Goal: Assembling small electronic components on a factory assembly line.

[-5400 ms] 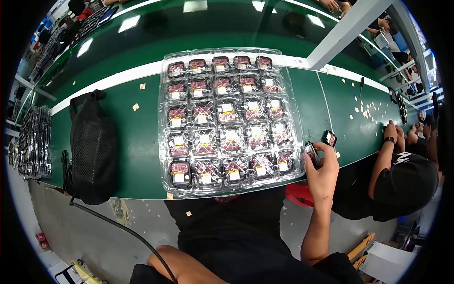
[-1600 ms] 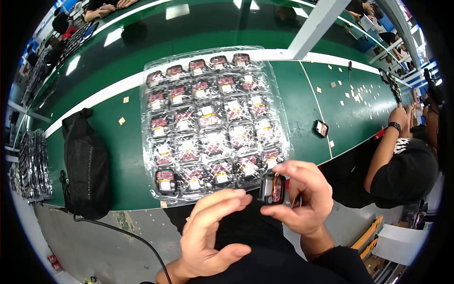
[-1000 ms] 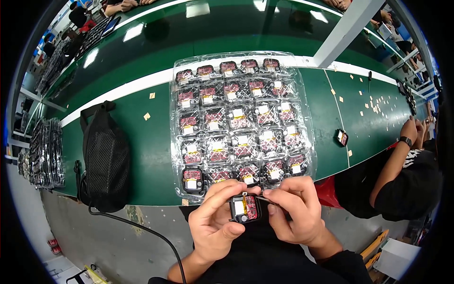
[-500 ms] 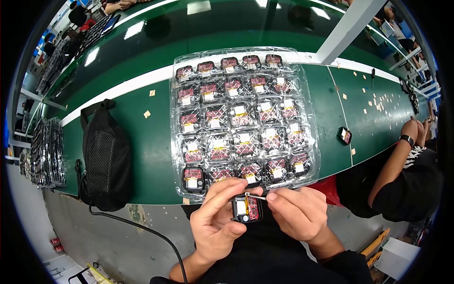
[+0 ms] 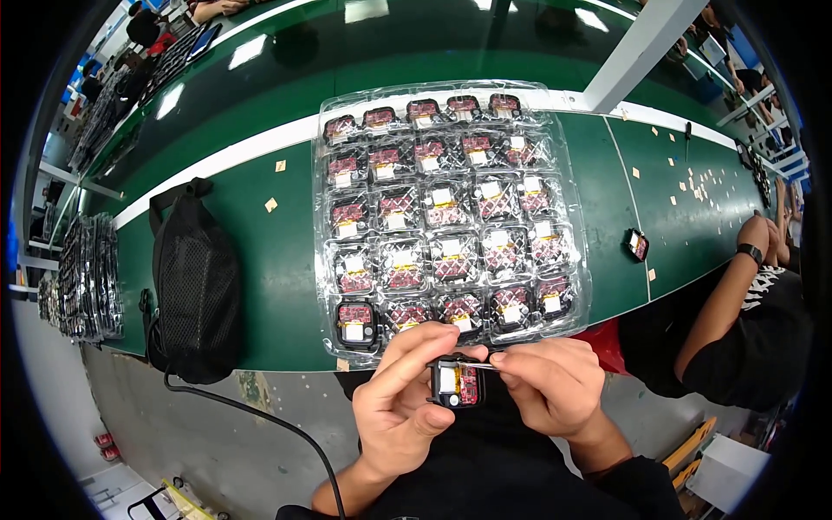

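My left hand [image 5: 403, 403] is closed around a small square black electronic case [image 5: 457, 384] by its edges, above my lap. Its open face shows a red circuit board, a white block and a strip of yellow tape. From the right, my right hand [image 5: 555, 381] pinches thin metal tweezers [image 5: 484, 365], whose tip lies at the upper edge of the case. What the tip touches is too small to tell. Just beyond my hands, a clear plastic tray [image 5: 575, 251] holds rows of similar cases with red boards.
A black mesh bag [image 5: 198, 286] with a cable stands left on the green table [image 5: 277, 286]. Stacked trays [image 5: 91, 277] are at the far left. One loose case [image 5: 637, 245] and scattered paper bits [image 5: 698, 185] lie right, near a co-worker's arm [image 5: 732, 282]. A white post [image 5: 641, 56] rises behind.
The tweezers' tip, which showed a small pale piece at the case's top edge, now lies lower and flatter along that edge. Both hands have shifted slightly right.
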Demonstrator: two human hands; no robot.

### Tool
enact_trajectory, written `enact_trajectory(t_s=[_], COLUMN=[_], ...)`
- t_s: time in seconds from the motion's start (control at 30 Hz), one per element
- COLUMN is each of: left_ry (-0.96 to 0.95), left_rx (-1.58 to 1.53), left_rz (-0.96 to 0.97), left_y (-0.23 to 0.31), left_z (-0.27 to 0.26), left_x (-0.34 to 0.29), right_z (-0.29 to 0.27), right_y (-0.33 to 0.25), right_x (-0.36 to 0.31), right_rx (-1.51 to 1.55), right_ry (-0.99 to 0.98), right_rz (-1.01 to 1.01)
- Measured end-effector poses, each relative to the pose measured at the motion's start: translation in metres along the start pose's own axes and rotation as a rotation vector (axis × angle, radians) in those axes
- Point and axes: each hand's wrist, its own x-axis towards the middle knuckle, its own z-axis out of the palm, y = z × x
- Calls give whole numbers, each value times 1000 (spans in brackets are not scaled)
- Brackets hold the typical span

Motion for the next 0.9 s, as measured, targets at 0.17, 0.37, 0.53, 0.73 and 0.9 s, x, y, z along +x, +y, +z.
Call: enact_trajectory(t_s=[0.17,0.37,0.53,0.73,0.9], left_ry=[5,26,115,123,151], left_rx=[23,43,154,185,146], left_rz=[0,-22,-87,-110,-113], left_y=[-1,2,6,7,11], left_z=[-1,0,5,5,8], left_x=[-1,-2,-2,-4,2], right_z=[1,5,7,9,6], right_y=[0,-4,-3,-4,-7], right_x=[0,-2,-4,-7,0], right_rx=[-61,-162,-182,-266,-211], right_ry=[-2,13,9,5,-40], right_rz=[-17,-35,-55,-85,-28])
